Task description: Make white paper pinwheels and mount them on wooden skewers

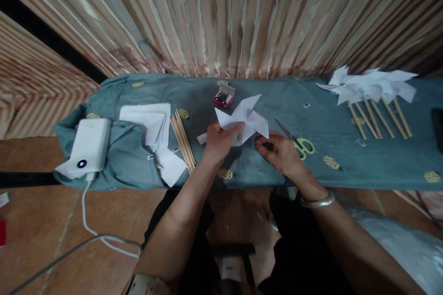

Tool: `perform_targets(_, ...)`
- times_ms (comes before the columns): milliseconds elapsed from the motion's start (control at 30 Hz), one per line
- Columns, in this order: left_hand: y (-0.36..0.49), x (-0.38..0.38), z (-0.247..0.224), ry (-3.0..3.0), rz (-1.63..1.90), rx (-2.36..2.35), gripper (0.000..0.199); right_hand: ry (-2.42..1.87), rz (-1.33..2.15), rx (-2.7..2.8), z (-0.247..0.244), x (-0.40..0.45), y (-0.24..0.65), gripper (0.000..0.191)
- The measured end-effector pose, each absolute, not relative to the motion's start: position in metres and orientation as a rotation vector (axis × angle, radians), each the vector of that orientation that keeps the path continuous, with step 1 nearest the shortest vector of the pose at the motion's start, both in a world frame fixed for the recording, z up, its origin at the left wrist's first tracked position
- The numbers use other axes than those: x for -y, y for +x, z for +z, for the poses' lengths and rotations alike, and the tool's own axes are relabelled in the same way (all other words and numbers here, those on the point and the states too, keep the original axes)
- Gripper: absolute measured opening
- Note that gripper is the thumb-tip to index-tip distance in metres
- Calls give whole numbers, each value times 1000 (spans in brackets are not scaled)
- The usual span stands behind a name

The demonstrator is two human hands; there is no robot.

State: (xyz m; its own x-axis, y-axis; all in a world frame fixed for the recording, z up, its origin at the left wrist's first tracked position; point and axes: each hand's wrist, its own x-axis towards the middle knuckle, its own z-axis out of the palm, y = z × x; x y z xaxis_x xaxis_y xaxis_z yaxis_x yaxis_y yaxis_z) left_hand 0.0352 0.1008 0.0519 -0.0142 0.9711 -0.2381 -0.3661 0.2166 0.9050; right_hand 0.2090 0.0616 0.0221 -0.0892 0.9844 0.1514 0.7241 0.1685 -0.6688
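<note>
Green-grey cloth covers the bench [380,173], tile floor [114,212] below its near edge. Near to far:

- Bracelet [320,201] on the right wrist, near side of the bench.
- Left hand [219,140]: closed in a pinch on a white paper pinwheel [244,122], thumb over the paper near its middle. Pinwheel is up in front of the body, mid-bench, blades spread.
- Right hand [280,150]: fingers bent, narrow, right at the pinwheel's lower right blade. Can't tell if it holds anything small.
- Scissors [287,132] just beside the right hand, green handles, tips pointing away.
- Folded paper [171,168] near the front edge, left side. Wooden sticks [183,140] in a loose bundle beside it, paper sheets [131,113] stacked beyond.
- Power bank [90,140] at the left end, cable [85,207] hanging off the front.
- Open red box [218,100] past the left hand, small dark bits inside.
- Mounted pinwheels [374,83] grouped far right, their sticks toward the person.
- Curtain [221,18] behind.

Stage, my read: blades shaped and gathered, no stick seen on the held one. Handling it calls for a firm pinch at the centre; loosen that and the folds could spring open.
</note>
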Motion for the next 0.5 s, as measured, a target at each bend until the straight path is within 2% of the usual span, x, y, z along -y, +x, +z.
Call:
perform_targets(267, 31, -99, 48, 802, 1203, -1089, 20, -1551, 560, 1840, 20, -55, 220, 10)
perform_targets(500, 37, -95, 46, 893, 1140, -1090, 17, -1411, 638, 1410, 69, -46, 230, 5)
